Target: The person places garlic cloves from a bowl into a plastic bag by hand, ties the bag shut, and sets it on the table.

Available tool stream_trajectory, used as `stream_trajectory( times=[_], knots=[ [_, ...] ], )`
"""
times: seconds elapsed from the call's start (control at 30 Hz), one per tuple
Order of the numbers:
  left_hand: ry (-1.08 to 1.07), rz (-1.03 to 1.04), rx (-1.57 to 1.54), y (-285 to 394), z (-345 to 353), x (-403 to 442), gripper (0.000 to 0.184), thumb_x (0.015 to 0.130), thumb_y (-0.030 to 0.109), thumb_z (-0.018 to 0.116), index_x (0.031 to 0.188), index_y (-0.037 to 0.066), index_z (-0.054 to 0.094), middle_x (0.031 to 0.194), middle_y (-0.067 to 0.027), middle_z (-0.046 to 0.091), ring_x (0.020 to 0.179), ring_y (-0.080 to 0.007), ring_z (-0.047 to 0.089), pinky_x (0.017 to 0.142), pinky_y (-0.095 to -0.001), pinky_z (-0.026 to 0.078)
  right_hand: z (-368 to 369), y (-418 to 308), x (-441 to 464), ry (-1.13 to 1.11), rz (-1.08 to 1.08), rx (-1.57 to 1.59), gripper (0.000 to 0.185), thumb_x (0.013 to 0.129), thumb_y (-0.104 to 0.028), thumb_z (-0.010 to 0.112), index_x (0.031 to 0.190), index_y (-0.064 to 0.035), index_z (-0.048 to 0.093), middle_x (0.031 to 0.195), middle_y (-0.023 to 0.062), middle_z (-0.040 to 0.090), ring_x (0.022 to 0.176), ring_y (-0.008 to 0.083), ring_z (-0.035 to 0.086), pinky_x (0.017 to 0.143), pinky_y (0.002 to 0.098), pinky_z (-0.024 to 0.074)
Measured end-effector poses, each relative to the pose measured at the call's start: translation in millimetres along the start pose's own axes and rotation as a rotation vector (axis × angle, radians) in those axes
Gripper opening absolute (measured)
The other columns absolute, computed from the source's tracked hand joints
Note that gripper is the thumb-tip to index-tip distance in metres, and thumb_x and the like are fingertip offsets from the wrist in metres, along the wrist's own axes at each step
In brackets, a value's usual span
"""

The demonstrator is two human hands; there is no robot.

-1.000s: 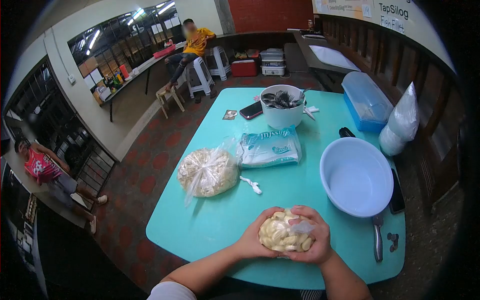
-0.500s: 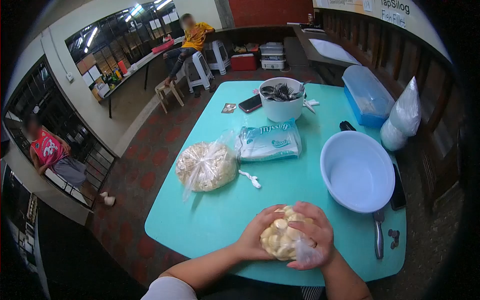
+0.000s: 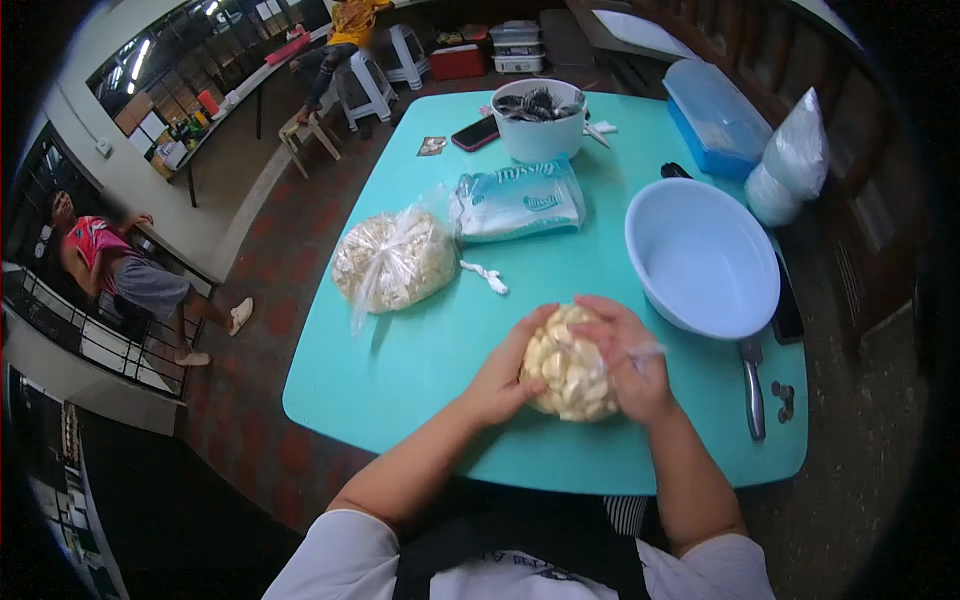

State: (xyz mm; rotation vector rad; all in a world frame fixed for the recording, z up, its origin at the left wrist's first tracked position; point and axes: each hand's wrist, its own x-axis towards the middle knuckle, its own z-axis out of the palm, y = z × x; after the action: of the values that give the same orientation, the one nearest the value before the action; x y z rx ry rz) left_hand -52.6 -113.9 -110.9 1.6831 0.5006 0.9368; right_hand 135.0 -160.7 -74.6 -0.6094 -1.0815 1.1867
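Observation:
Between my two hands is a clear plastic bag of pale peeled garlic cloves [image 3: 572, 378], held just over the near part of the turquoise table [image 3: 400, 390]. My left hand [image 3: 507, 372] is wrapped round its left side. My right hand [image 3: 632, 362] grips the right side and top, with a loose end of the plastic sticking out beside it. Ahead to the left sits a tied clear bag of pale shredded-looking food [image 3: 393, 262]. Next to it lies a small twisted white strip [image 3: 486, 277]. A light blue basin [image 3: 702, 260] stands to the right.
A wipes pack [image 3: 520, 203], phone [image 3: 475, 134] and white tub of cutlery [image 3: 540, 138] are farther back. Right: knife [image 3: 754, 395], coins [image 3: 784, 400], dark phone [image 3: 788, 310], blue lidded box [image 3: 715, 120], wrapped white stack [image 3: 790, 165]. Two people [image 3: 150, 275] are beyond the table.
My view has tilted downward, so the table appears higher. The garlic bag has turned in my hands and its loose end now points right. The person at the left has shifted posture.

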Motion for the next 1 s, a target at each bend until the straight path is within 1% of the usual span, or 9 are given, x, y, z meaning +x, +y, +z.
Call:
stream_trajectory(
  times=[0.03, 0.13, 0.3, 0.4, 0.5, 0.63, 0.73, 0.87, 1.0],
  knots=[
    [0.014, 0.0, -0.031, -2.1, -1.3, 2.9, 0.102, 0.083, 0.071, 0.053, 0.146, -0.003, 0.025, 0.142, -0.02, 0.038, 0.133, -0.0303, 0.038, 0.11, -0.0383, 0.029, -15.6, 3.9, 1.8, -0.086, 0.061, -0.106, 0.038, 0.1, -0.022, 0.048, 0.125, 0.006, 0.054, 0.133, 0.0155, 0.053, 0.123, 0.0232, 0.05, 0.105, 0.0369, 0.0386],
    [0.039, -0.021, -0.203, -9.9, -3.5, 8.6, 0.09, 0.091, 0.066, 0.044, 0.146, -0.004, 0.026, 0.141, -0.0188, 0.042, 0.13, -0.0279, 0.042, 0.108, -0.0365, 0.033, -38.8, 14.7, 10.6, -0.073, 0.025, -0.307, 0.044, 0.101, -0.024, 0.047, 0.133, 0.0052, 0.048, 0.134, 0.0135, 0.052, 0.123, 0.0195, 0.049, 0.105, 0.0328, 0.0369],
    [0.188, -0.174, -0.274, -21.5, -9.6, 7.6, 0.065, 0.098, 0.044, 0.048, 0.144, 0.0, 0.035, 0.139, -0.0178, 0.046, 0.128, -0.0252, 0.045, 0.105, -0.0342, 0.037, -41.3, 19.5, 8.5, -0.039, 0.167, -0.121, 0.047, 0.101, -0.029, 0.044, 0.135, 0.0036, 0.048, 0.131, 0.0104, 0.056, 0.12, 0.0175, 0.051, 0.105, 0.0309, 0.037],
    [0.448, -0.106, 0.185, -41.1, -23.7, 4.7, 0.057, 0.093, 0.026, 0.06, 0.14, 0.002, 0.04, 0.137, -0.0197, 0.047, 0.126, -0.0303, 0.047, 0.105, -0.0374, 0.037, -48.4, 19.6, 20.7, -0.03, 0.168, -0.096, 0.05, 0.101, -0.033, 0.045, 0.134, 0.0038, 0.048, 0.128, 0.0096, 0.057, 0.117, 0.0171, 0.053, 0.103, 0.0299, 0.0383],
    [0.446, -0.126, 0.593, -25.7, -25.9, 1.2, 0.063, 0.084, 0.014, 0.066, 0.14, 0.003, 0.039, 0.138, -0.0248, 0.043, 0.127, -0.0393, 0.044, 0.107, -0.0432, 0.035, -50.7, 28.9, 15.4, -0.005, 0.195, -0.02, 0.051, 0.101, -0.036, 0.046, 0.133, 0.0039, 0.05, 0.126, 0.0091, 0.058, 0.115, 0.0166, 0.054, 0.102, 0.0293, 0.0396],
    [0.435, -0.141, 0.86, -26.3, -26.7, 9.1, 0.071, 0.08, 0.017, 0.07, 0.141, 0.006, 0.037, 0.145, -0.0308, 0.03, 0.132, -0.0472, 0.035, 0.109, -0.0495, 0.032, -51.9, 31.7, 11.0, 0.146, 0.235, -0.113, 0.053, 0.1, -0.04, 0.047, 0.129, 0.0042, 0.054, 0.124, 0.0092, 0.06, 0.111, 0.0153, 0.055, 0.098, 0.0288, 0.0414],
    [0.275, -0.25, 1.101, -1.3, -32.7, 17.6, 0.074, 0.078, 0.02, 0.072, 0.143, 0.011, 0.037, 0.147, -0.0288, 0.03, 0.133, -0.0459, 0.034, 0.11, -0.0484, 0.032, -56.5, 34.2, 11.3, 0.201, 0.334, -0.216, 0.054, 0.1, -0.043, 0.047, 0.123, 0.0042, 0.058, 0.117, 0.0092, 0.063, 0.107, 0.0145, 0.057, 0.096, 0.0284, 0.0423],
    [0.099, -0.185, 1.254, -31.1, -56.7, 21.0, 0.066, 0.084, 0.029, 0.067, 0.143, 0.016, 0.04, 0.148, -0.0258, 0.032, 0.134, -0.0441, 0.035, 0.11, -0.0493, 0.032, -68.6, 50.6, 16.6, 0.241, 0.38, -0.263, 0.055, 0.1, -0.046, 0.044, 0.116, 0.003, 0.063, 0.108, 0.0087, 0.066, 0.103, 0.0151, 0.058, 0.094, 0.0282, 0.0427],
    [0.132, -0.15, 1.308, -47.7, -58.1, 8.4, 0.054, 0.09, 0.035, 0.058, 0.138, 0.013, 0.046, 0.144, -0.025, 0.038, 0.132, -0.0432, 0.038, 0.108, -0.0517, 0.032, -63.4, 42.4, 17.8, 0.176, 0.336, -0.254, 0.059, 0.1, -0.049, 0.043, 0.125, 0.0024, 0.057, 0.121, 0.0104, 0.061, 0.111, 0.0173, 0.056, 0.099, 0.0298, 0.0404]
  ],
)
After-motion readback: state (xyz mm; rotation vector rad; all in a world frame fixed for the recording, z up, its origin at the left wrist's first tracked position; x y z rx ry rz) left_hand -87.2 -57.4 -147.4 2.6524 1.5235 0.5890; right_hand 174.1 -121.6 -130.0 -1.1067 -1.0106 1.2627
